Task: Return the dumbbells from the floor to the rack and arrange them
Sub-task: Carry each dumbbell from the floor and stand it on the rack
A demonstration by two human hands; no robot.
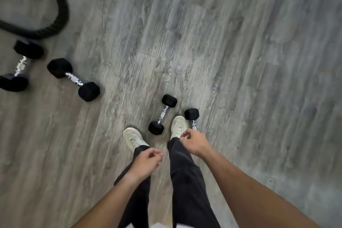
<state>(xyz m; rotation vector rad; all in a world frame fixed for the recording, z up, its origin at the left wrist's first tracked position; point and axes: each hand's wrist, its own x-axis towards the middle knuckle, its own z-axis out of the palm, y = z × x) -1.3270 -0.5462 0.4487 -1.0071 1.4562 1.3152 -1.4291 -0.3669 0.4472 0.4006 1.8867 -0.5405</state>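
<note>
Bare floor (240,52) lies open ahead and to the right. A small dumbbell (162,114) lies between the two shoes, its near head just beside the right shoe (178,126); its handle is reachable from above. A second small dumbbell (192,116) lies just right of that shoe, its near end hidden behind the right hand (194,142). Two larger dumbbells (73,79) (18,65) lie well apart to the left, near a thick black rope (61,5).
</note>
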